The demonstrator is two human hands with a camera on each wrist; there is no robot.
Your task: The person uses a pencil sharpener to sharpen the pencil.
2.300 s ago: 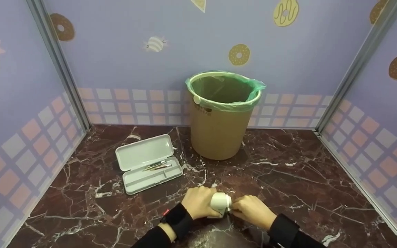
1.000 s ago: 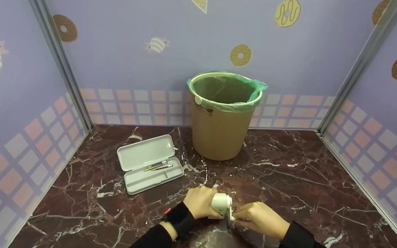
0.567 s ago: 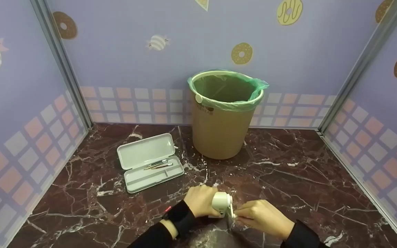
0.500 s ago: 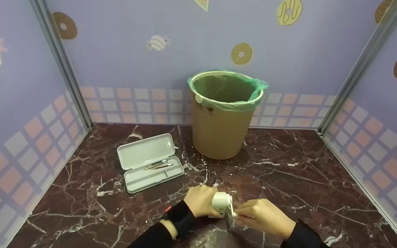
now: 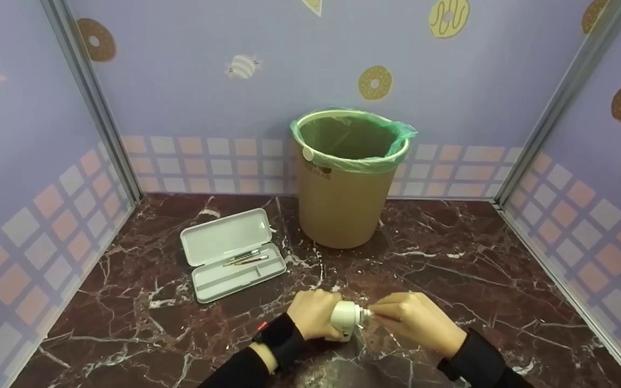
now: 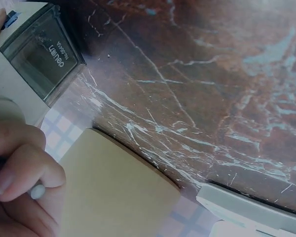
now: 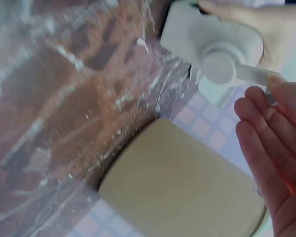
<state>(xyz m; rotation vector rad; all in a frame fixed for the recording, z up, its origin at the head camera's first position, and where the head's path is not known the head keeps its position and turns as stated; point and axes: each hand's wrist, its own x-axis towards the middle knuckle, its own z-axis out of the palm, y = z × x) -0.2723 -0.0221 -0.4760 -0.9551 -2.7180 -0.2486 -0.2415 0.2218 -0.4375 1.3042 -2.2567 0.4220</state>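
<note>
Sharpener stands gripped in left hand.

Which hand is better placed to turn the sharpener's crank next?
Probably the right hand: its fingers pinch the free end of the crank. The left hand is wrapped around the sharpener, so it looks better suited to steadying it.

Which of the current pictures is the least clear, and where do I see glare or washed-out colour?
Head view: fairly sharp, pale sheen on the tabletop at bottom centre; left wrist: the pencil case looks washed out at lower right, the sharpener's lettering stays legible; right wrist: softest, tabletop blurred at left.
</note>
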